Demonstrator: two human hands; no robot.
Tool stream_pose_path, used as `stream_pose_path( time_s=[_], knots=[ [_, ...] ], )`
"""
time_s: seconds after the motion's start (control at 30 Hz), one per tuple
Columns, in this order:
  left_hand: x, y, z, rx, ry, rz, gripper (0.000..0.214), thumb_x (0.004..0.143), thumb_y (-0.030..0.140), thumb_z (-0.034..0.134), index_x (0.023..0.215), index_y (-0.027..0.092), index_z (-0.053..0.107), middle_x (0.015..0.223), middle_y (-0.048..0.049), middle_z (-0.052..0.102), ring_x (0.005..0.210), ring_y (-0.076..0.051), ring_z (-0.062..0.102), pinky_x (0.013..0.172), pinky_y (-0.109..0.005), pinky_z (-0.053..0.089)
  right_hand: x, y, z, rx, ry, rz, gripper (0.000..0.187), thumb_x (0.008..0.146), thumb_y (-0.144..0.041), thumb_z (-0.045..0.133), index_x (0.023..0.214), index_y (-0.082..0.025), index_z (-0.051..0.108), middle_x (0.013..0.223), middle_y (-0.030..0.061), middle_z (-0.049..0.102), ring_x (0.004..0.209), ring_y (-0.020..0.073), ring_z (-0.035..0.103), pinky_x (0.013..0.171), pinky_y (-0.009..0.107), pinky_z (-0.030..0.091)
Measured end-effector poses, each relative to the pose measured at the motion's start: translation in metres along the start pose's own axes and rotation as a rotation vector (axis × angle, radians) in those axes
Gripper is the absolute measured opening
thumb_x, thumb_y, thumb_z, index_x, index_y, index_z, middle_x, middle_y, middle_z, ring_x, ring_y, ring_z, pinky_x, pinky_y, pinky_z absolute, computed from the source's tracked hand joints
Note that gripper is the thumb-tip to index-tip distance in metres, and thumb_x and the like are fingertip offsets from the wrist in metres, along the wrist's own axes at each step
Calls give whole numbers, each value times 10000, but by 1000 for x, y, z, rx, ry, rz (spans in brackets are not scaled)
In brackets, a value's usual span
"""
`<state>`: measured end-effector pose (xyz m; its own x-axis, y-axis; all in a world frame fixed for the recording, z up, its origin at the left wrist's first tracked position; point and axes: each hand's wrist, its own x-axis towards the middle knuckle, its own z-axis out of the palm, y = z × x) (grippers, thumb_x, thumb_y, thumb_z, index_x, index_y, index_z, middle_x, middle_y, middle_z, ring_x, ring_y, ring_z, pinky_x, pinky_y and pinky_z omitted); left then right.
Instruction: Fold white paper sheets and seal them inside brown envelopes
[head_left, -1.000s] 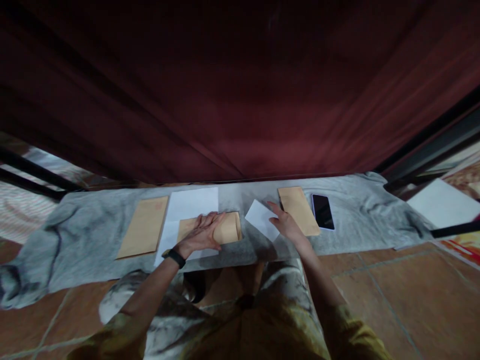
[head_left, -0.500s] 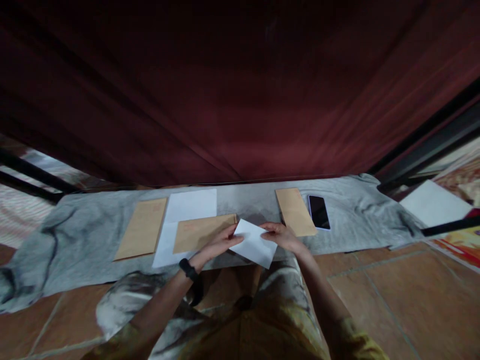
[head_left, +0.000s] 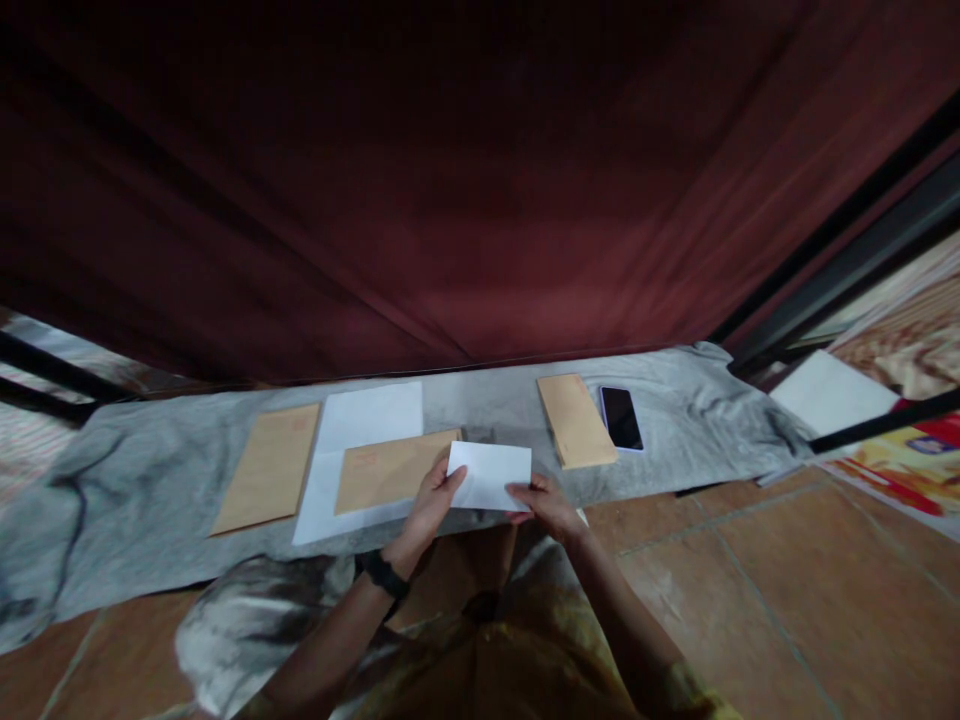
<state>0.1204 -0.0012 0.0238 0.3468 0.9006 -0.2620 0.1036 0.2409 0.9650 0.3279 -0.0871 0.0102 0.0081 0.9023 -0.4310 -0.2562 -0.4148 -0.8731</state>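
Observation:
A folded sheet of white paper [head_left: 491,474] is held level between my two hands, over the near edge of the cloth-covered surface. My left hand [head_left: 433,503] grips its left end, thumb on top. Its right end is pinched by my right hand [head_left: 549,504], whose lower fingers lie partly under the paper. Just left of the paper, a brown envelope [head_left: 394,470] lies across white sheets [head_left: 375,412]. Another brown envelope or stack of them [head_left: 268,467] rests farther left. On the right lies a further brown envelope stack [head_left: 576,420].
A phone [head_left: 622,418] with a dark screen lies beside the right envelopes. Grey cloth [head_left: 487,403] covers the long, narrow surface. A dark red curtain [head_left: 465,230] hangs behind it. Black bars [head_left: 840,260] and a white flat item [head_left: 834,392] are at the right.
The white paper has turned from a slant to nearly straight across. Both hands have shifted their hold to its left and right ends. The view has moved slightly.

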Motion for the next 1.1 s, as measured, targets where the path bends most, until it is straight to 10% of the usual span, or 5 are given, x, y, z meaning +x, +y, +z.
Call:
stream_pose_path(
  time_s=[0.17,0.37,0.8,1.1],
  knots=[
    [11,10,-44,715,-29,237,990,690,604,749,1528,247,359,1595,-142,380,1489,-353,298,1187,-513,274,11,-5,-13,-147,207,-90,432,776,-596,646,1010,-233,660,827,49,698,697,217,664,617,360,597],
    [29,21,-92,1369,-207,112,1214,635,541,777,1611,226,128,1677,-211,122,1546,-413,63,1192,-625,79,25,-9,-19,-207,290,-135,413,821,-554,593,1055,-218,645,745,30,678,622,199,641,575,327,587],
    [35,36,-87,1491,-251,109,1245,546,495,809,1598,238,195,1619,-225,272,1478,-437,261,1162,-575,198,23,-43,7,-1054,265,-241,319,983,-232,481,1239,-211,670,1025,101,780,972,237,738,817,267,520],
    [32,36,-90,1471,-215,209,1246,594,492,791,1613,245,117,1520,-193,393,1444,-378,329,1181,-507,189,22,-39,2,-1096,260,-257,298,985,-213,485,1211,-208,679,1044,113,780,1031,253,724,874,289,515]
  ],
)
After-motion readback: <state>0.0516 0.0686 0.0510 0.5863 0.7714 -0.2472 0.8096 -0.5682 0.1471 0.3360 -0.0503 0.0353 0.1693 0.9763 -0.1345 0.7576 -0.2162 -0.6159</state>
